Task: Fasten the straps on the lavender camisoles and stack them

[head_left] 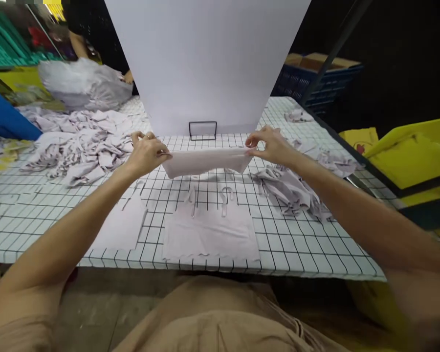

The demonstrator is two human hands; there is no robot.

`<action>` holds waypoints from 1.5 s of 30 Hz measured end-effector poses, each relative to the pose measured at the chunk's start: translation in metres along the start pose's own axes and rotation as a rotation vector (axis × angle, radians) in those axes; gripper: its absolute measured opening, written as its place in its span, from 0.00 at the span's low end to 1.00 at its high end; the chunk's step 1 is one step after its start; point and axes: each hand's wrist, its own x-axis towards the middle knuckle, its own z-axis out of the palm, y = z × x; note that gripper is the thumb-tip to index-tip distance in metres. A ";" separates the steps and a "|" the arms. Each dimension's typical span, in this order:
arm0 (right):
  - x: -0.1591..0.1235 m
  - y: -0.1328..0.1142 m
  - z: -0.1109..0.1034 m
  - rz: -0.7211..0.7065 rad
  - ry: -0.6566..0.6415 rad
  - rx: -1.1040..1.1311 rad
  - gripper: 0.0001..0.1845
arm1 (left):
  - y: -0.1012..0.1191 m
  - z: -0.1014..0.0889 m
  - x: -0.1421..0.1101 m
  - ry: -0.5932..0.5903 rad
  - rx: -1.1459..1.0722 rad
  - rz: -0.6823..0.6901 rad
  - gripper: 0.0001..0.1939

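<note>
My left hand (pixel 150 150) pinches one upper corner of a pale pink cloth top (pixel 207 161). The opposite corner is between the thumb and fingers of my right hand (pixel 269 145). Stretched between both hands, the cloth hangs above the table, and its lower part is foreshortened. Below it, a strappy camisole (pixel 210 234) of similar cloth lies flat near the table's front edge, its thin straps pointing away from me. Another flat camisole (pixel 119 225) lies to the left, partly hidden behind my left forearm.
A checked cloth covers the table (pixel 289 244). Crumpled garments pile up at left (pixel 84 142) and right (pixel 293 190). A tall white board (pixel 209 63) stands behind my hands. Far left, another person's hand (pixel 128 77) is beside a plastic bag (pixel 84 83). Blue crates (pixel 297 80) stand beyond.
</note>
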 end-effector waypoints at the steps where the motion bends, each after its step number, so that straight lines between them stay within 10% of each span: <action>1: -0.010 0.001 0.012 0.043 -0.040 -0.009 0.15 | 0.003 0.012 -0.011 -0.002 -0.022 -0.020 0.08; 13: -0.154 -0.039 0.064 0.065 0.005 0.298 0.07 | 0.068 0.046 -0.147 -0.032 -0.377 -0.019 0.10; 20: -0.184 -0.064 0.058 -0.012 0.129 0.197 0.09 | 0.078 0.027 -0.176 0.026 -0.317 0.048 0.12; 28: -0.243 -0.075 0.083 -0.207 -0.063 -0.074 0.16 | 0.093 0.035 -0.225 -0.180 -0.310 0.131 0.24; 35: -0.116 -0.065 0.089 -0.115 0.038 0.055 0.13 | 0.055 0.042 -0.154 -0.028 -0.547 -0.338 0.16; 40: 0.016 -0.088 0.146 -0.012 -0.139 0.184 0.16 | 0.025 0.075 -0.096 -0.093 -0.748 -0.672 0.12; 45: 0.075 -0.110 0.197 0.084 -0.257 0.137 0.21 | 0.005 0.103 -0.073 -0.125 -0.828 -0.798 0.12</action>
